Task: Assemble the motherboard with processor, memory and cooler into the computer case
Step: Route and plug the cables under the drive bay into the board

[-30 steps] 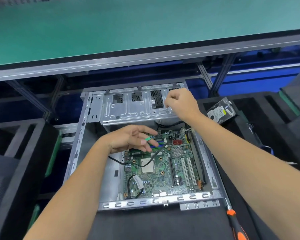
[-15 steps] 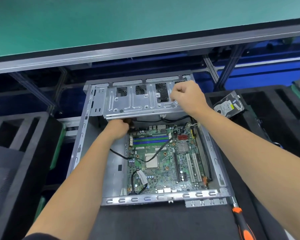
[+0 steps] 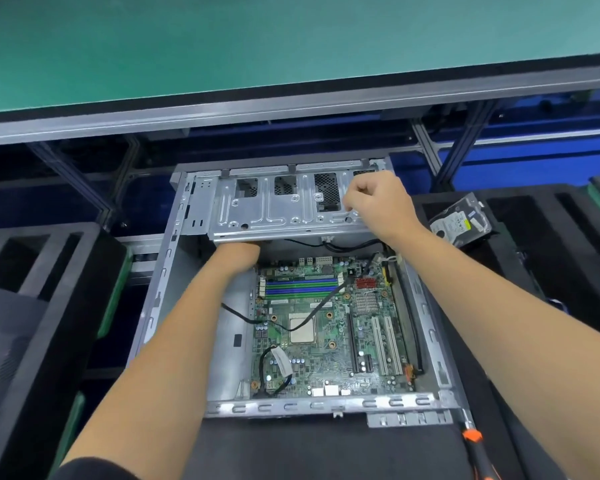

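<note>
Motherboard seen flat inside open metal case: green board, blue memory slots, bare silver processor, black cable draped across. Right hand fisted on drive cage; left hand hidden beneath cage, grip not discernible.

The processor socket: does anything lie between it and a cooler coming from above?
Yes. A black cable runs slantwise across the socket on the motherboard. Nothing else covers it; the drive cage sits farther back.
</note>
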A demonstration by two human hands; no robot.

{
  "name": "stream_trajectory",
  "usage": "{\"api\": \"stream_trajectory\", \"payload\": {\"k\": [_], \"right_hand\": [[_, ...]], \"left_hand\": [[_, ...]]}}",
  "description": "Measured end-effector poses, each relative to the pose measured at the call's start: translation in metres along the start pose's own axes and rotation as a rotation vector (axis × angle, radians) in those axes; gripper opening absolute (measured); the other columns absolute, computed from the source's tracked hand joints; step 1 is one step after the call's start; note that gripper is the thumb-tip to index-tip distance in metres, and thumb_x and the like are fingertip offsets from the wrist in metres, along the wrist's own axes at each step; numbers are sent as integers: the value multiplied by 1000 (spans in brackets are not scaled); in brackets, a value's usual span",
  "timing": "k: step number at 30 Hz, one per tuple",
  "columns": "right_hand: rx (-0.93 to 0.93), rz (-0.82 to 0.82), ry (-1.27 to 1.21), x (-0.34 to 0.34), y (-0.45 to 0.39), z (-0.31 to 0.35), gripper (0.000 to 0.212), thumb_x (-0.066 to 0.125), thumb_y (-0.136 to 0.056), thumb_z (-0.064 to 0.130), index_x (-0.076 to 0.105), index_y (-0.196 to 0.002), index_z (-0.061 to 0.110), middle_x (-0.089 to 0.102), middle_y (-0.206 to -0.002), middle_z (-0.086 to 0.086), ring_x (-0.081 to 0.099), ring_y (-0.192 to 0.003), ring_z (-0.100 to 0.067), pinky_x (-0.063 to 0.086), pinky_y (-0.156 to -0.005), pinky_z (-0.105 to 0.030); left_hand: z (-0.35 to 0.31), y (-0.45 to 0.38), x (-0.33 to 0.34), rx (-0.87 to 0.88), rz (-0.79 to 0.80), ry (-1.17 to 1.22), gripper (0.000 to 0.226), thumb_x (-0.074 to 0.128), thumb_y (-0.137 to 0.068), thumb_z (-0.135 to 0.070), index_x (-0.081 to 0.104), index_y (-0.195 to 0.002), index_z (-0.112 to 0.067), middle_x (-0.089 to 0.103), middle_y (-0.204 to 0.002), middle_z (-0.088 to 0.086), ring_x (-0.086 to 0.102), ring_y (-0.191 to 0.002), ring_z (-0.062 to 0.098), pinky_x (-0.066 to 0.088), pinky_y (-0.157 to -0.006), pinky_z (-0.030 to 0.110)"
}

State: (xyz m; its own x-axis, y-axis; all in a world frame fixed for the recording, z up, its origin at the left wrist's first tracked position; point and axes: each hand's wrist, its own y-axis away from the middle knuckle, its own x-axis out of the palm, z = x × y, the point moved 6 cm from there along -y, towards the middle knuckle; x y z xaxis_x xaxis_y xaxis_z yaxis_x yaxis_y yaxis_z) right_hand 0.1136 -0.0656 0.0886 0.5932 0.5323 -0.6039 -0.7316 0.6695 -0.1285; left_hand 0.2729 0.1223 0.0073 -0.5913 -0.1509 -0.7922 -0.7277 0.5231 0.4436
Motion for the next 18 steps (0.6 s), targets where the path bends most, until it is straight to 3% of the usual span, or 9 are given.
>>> {"api": "stream_trajectory", "payload": {"k": [2, 4, 6, 8, 12, 15, 18], "right_hand": [[1, -1, 5, 0, 1, 1, 19, 59, -77, 15, 58, -68, -2, 43, -45, 11, 37, -53, -10, 32, -55, -26], [1, -5, 11, -1, 0, 1, 20, 58, -77, 16, 58, -68, -3, 44, -49, 9, 38, -54, -12, 32, -55, -26], [-5, -4, 4, 0, -1, 0, 20, 58, -76, 16, 57, -66, -1, 46, -51, 7, 39, -55, -13, 32, -56, -26], [-3, 0, -2, 1, -1, -1, 20, 58, -76, 18, 57, -63, 3, 45, -49, 9, 39, -54, -11, 33, -56, -26], [15, 8, 6, 2, 0, -2, 19, 59, -76, 20, 58, -64, 5, 44, -45, 13, 38, -51, -8, 34, -58, -25], [22, 18, -9, 2, -1, -2, 19, 58, -75, 20, 57, -61, 9, 45, -44, 14, 37, -46, -3, 34, -58, -26], [14, 14, -18, 2, -1, -3, 19, 57, -72, 23, 57, -62, 7, 44, -45, 13, 36, -46, -4, 32, -57, -26]], "left_hand": [[6, 6, 2, 41, 169, 132, 30, 45, -97, -15, 57, -70, -13, 52, -67, 1, 44, -61, 14, 37, -56, 23], [6, 17, 4, 84, 296, 282, 29, 50, -98, -28, 71, -78, -23, 65, -75, -5, 55, -73, 8, 42, -68, 13], [7, 17, 3, 130, 273, 214, 27, 53, -94, -42, 75, -82, -31, 70, -83, -10, 59, -83, 4, 42, -76, 11], [10, 13, 2, 136, 202, 58, 35, 54, -90, -51, 73, -100, -24, 68, -101, -6, 57, -95, 12, 43, -83, 23], [11, 13, 7, 164, 130, -169, 21, 50, -98, -27, 64, -107, -13, 59, -120, 7, 47, -93, 15, 33, -81, 21], [13, 12, 9, 147, 48, -241, 33, 42, -100, -20, 55, -125, -2, 49, -131, 17, 48, -112, 27, 37, -89, 28], [18, 5, 15, 141, -21, -301, 34, 46, -97, -13, 52, -127, -1, 48, -132, 19, 41, -121, 30, 37, -96, 31]]}}
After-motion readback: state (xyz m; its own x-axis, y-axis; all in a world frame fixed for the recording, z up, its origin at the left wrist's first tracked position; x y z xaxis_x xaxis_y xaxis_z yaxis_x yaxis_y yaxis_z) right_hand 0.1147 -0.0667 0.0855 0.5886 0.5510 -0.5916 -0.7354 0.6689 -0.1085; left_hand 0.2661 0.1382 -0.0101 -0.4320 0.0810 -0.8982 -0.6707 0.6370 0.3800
